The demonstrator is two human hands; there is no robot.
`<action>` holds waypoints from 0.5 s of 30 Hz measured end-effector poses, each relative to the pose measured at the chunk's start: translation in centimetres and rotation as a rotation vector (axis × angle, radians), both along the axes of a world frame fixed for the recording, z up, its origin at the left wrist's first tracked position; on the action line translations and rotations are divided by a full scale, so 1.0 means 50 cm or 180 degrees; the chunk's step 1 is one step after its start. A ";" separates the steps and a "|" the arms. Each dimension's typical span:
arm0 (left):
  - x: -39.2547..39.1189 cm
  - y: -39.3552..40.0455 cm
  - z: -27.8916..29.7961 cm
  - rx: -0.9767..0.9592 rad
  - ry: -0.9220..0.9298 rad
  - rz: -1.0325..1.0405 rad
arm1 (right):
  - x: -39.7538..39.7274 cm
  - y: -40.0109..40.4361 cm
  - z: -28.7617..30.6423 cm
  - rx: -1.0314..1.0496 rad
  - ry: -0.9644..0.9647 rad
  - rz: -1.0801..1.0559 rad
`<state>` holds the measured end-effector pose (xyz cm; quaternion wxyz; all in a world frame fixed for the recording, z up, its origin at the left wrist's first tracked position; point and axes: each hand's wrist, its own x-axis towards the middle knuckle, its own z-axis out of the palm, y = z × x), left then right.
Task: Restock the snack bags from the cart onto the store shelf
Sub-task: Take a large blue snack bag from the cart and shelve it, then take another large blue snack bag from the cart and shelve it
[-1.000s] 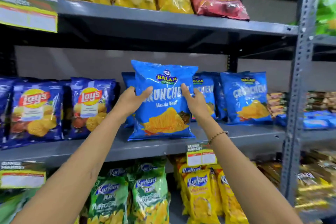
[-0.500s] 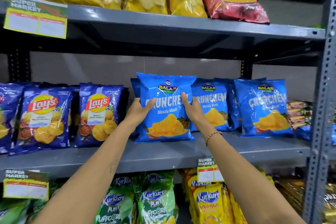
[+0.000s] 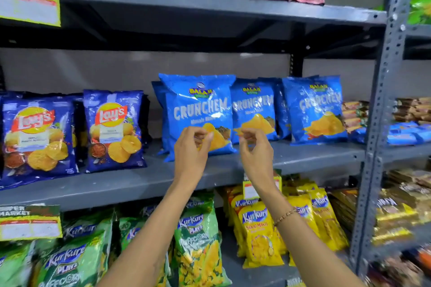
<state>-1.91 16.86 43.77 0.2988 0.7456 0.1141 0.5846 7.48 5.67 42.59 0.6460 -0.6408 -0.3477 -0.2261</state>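
Observation:
A blue Balaji Crunchem bag (image 3: pixel 198 105) stands upright on the grey middle shelf (image 3: pixel 121 184), in front of another blue bag and left of two more Crunchem bags (image 3: pixel 254 109) (image 3: pixel 314 109). My left hand (image 3: pixel 191 149) hovers just in front of its lower part, fingers loosely curled and holding nothing. My right hand (image 3: pixel 255 149) hangs beside it at the same height, fingers curled and apart, also holding nothing. Neither hand touches the bag. The cart is out of view.
Dark blue Lay's bags (image 3: pixel 114 130) fill the left of the middle shelf. Yellow and red bags sit on the upper shelf (image 3: pixel 210 7). Green and yellow Kurkure bags (image 3: pixel 198 240) stand below. A perforated grey upright (image 3: pixel 382 112) bounds the right side, with more goods beyond.
Both hands let go of the Crunchem bag and drew back and down from its sides; the bag now stands by itself on the shelf.

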 end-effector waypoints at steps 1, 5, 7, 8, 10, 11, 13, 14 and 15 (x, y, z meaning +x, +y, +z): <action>0.007 -0.026 -0.010 -0.0017 0.0057 -0.0179 | -0.011 -0.023 -0.020 0.0062 0.0052 -0.0100; 0.047 -0.148 -0.095 -0.0191 0.0385 -0.1037 | -0.037 -0.151 -0.129 0.0250 0.0442 -0.0592; 0.072 -0.215 -0.167 -0.0293 0.0740 -0.1477 | -0.047 -0.232 -0.204 0.0263 0.0665 -0.0901; 0.088 -0.250 -0.209 -0.0306 0.0968 -0.1674 | -0.051 -0.273 -0.247 0.0240 0.0815 -0.1040; 0.112 -0.326 -0.300 -0.0377 0.1461 -0.1942 | -0.069 -0.361 -0.345 0.0173 0.1153 -0.1331; 0.119 -0.351 -0.340 -0.0429 0.1690 -0.2023 | -0.081 -0.391 -0.387 0.0136 0.1324 -0.1427; 0.142 -0.433 -0.439 -0.0547 0.2279 -0.2382 | -0.102 -0.468 -0.488 0.0076 0.1791 -0.1762; 0.151 -0.470 -0.484 -0.0559 0.2603 -0.2552 | -0.110 -0.500 -0.533 0.0040 0.2012 -0.1916; 0.157 -0.506 -0.530 -0.0540 0.2933 -0.2685 | -0.119 -0.529 -0.576 0.0016 0.2241 -0.2113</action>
